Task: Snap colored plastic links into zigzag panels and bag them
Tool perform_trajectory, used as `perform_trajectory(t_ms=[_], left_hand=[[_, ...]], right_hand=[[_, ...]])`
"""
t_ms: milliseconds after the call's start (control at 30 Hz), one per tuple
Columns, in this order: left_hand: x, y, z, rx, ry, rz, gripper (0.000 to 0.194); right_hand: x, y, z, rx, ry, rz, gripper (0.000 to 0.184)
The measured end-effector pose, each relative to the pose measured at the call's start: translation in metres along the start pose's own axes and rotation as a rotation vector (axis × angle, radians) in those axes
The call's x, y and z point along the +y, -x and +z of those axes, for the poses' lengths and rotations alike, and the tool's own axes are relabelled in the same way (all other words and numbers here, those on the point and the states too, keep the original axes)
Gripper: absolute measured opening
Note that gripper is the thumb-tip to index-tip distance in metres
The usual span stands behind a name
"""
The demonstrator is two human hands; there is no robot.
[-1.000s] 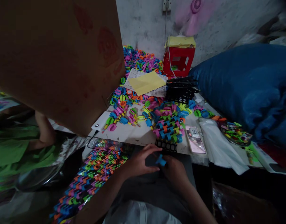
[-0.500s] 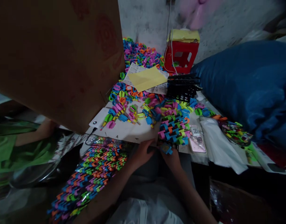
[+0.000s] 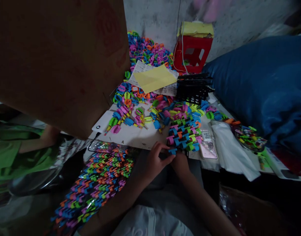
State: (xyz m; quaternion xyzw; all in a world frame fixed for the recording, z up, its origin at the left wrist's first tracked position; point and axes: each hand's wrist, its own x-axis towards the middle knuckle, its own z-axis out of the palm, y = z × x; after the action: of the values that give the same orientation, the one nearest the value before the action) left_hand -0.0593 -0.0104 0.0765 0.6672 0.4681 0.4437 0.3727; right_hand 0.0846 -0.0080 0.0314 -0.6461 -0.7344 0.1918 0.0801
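Note:
A black holder packed with rows of colourful plastic pieces (image 3: 184, 132) rests at the table's near edge. At its front left corner is a small blue plastic piece (image 3: 173, 151), with a broad face and narrow ends. My left hand (image 3: 156, 160) curves in from the left, its thumb and forefinger closed around this blue piece. Just below the holder, my right hand (image 3: 180, 164) is against its near edge, close to the same piece. The right fingers are hidden behind the piece and the holder, so their grip does not show.
Loose coloured pieces, some with yellow sticks (image 3: 140, 121), lie across the white tabletop (image 3: 130, 139). A big cardboard box (image 3: 66, 65) blocks the left. A phone (image 3: 208, 146), plastic bags (image 3: 231, 149) and a blue sack (image 3: 263, 82) are rightward. Another person's arm (image 3: 39, 141) shows at left.
My left hand has moved right and its thumb and forefinger now meet the blue piece. The blue piece has shifted slightly up and left, closer against the holder's corner.

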Motion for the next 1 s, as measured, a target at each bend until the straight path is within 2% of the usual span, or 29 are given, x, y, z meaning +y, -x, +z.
perform_trajectory(t_ms=[133, 300, 433, 567, 767, 867, 933, 1000], left_hand=[[-0.008, -0.004, -0.003, 0.109, -0.076, -0.037, 0.019], [-0.014, -0.005, -0.001, 0.091, -0.044, -0.113, 0.023], [-0.018, -0.004, 0.001, 0.136, 0.032, -0.175, 0.025], [-0.018, -0.009, 0.003, 0.1, -0.047, -0.095, 0.026], [-0.015, -0.016, 0.005, 0.047, -0.157, -0.009, 0.026], [-0.017, -0.016, -0.007, -0.058, -0.138, 0.024, 0.027], [-0.022, -0.022, -0.024, -0.123, -0.145, 0.069, 0.025], [-0.033, -0.036, -0.047, -0.041, -0.24, 0.101, 0.023]], right_hand=[[-0.002, -0.01, 0.0, -0.01, -0.046, -0.053, 0.028], [-0.003, -0.015, -0.003, 0.001, -0.094, -0.05, 0.027], [-0.007, -0.016, -0.007, -0.025, -0.081, -0.057, 0.026], [-0.004, -0.015, -0.007, 0.012, -0.069, -0.053, 0.028], [-0.001, -0.006, -0.004, 0.034, 0.045, 0.074, 0.033], [-0.001, -0.002, -0.001, 0.073, 0.098, 0.073, 0.032], [0.0, -0.001, 0.002, 0.097, 0.107, 0.054, 0.032], [0.002, -0.001, 0.005, 0.126, 0.097, 0.023, 0.032]])
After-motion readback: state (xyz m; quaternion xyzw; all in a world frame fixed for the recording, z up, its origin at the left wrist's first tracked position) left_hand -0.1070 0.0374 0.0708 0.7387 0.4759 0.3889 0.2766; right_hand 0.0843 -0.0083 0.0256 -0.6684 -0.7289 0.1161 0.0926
